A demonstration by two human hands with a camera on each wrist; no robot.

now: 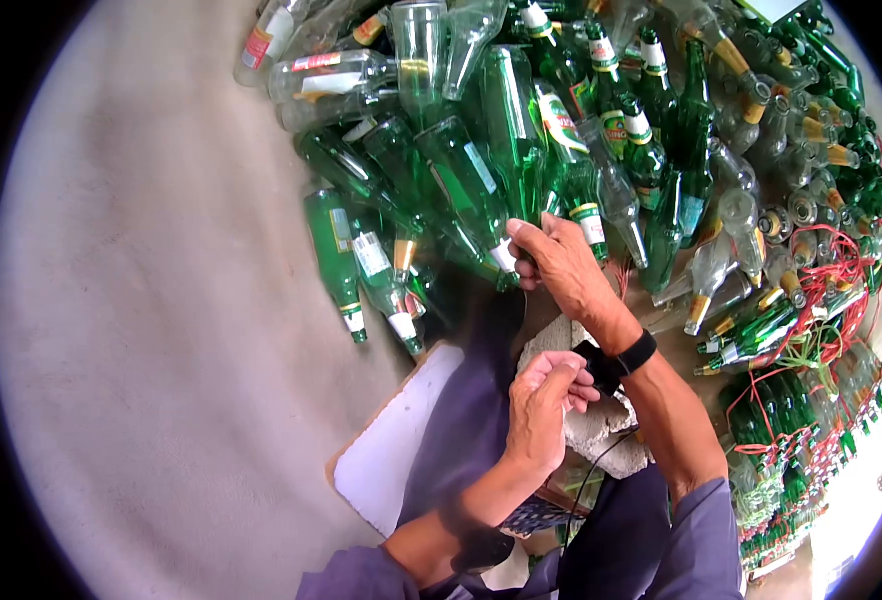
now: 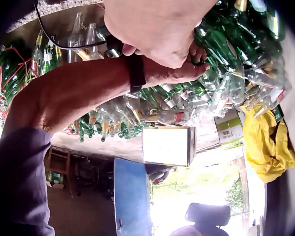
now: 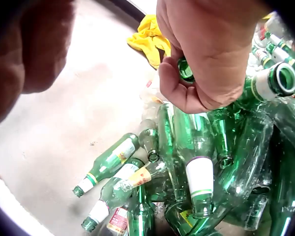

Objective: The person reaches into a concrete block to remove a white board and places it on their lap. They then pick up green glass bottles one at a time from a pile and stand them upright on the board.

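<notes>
My right hand (image 1: 566, 265) grips a green glass bottle (image 1: 514, 115) by its neck, at the near edge of a big heap of bottles. In the right wrist view the mouth of that bottle shows between thumb and fingers, and the hand hides the rest of the neck. Nearer my body is my left hand (image 1: 546, 405), its fingers loosely curled with nothing seen in them, beside the right wrist's black band (image 1: 637, 353). Just left of the right hand lies another green bottle (image 1: 461, 180), its white-wrapped neck pointing toward me.
Clear glass bottles (image 1: 336, 75) lie in the heap's far left part. Bundles of green bottles (image 1: 791, 405) tied with red string stand at the right. A white board (image 1: 401, 440) lies by my leg, and a yellow cloth (image 2: 269, 147) shows in the left wrist view.
</notes>
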